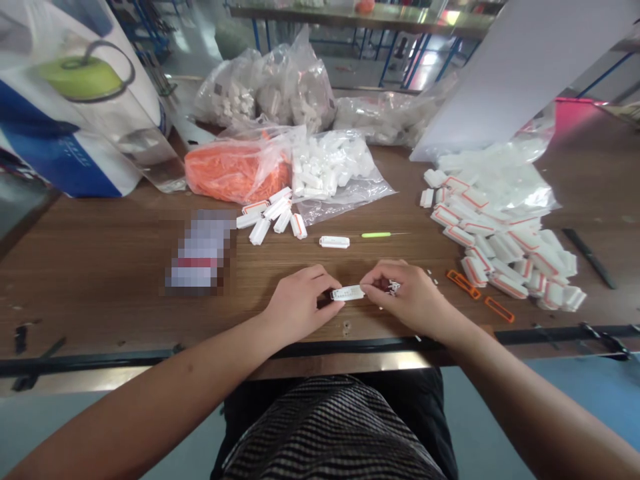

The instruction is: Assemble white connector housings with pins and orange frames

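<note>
Between my two hands lies a small white plastic housing (349, 293), long and narrow, close above the table. My left hand (303, 300) pinches its left end between thumb and fingers. My right hand (407, 293) has its thumb and fingertips closed at the right end. Small white bits (393, 287) show under the curled fingers of the right hand. Just beyond my hands, a second white housing (335, 242) lies flat. To its right is a thin pick with a lime-green handle (376, 235).
White housings with orange rims (505, 250) are heaped at right, near loose orange frames (499, 309). Bags of orange parts (235, 170) and white parts (330, 163) sit behind. A blurred-out object (200, 252) and a green-lidded bottle (125, 127) stand left. A black strip (590, 259) lies far right.
</note>
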Motion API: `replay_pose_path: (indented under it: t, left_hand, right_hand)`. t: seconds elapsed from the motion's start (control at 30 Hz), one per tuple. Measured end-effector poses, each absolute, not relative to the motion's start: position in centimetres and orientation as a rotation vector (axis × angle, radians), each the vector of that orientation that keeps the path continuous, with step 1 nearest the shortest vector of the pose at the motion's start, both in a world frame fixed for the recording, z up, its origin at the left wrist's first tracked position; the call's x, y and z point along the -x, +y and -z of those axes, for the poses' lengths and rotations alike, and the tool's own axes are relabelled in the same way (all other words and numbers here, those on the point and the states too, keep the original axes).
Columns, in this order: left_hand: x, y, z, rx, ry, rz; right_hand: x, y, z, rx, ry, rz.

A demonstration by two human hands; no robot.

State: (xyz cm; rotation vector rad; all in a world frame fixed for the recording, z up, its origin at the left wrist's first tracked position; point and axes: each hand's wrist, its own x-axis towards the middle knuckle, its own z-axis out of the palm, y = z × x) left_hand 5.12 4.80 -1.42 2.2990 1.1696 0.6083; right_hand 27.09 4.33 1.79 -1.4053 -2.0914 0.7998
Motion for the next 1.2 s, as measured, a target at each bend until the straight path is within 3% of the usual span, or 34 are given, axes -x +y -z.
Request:
replay_pose_path:
  t: [0.77, 1.2]
  left_hand:
    - [-5.2, 4.7, 1.2, -2.293, 1.156, -0.619]
    - [-5.2, 4.7, 1.4, -2.292, 1.166, -0.616]
  right_hand:
    - [-26.1, 4.6, -0.4, 1.331, -2.212, -0.668]
    - [-26.3, 3.7, -1.2, 1.214, -2.385, -0.264]
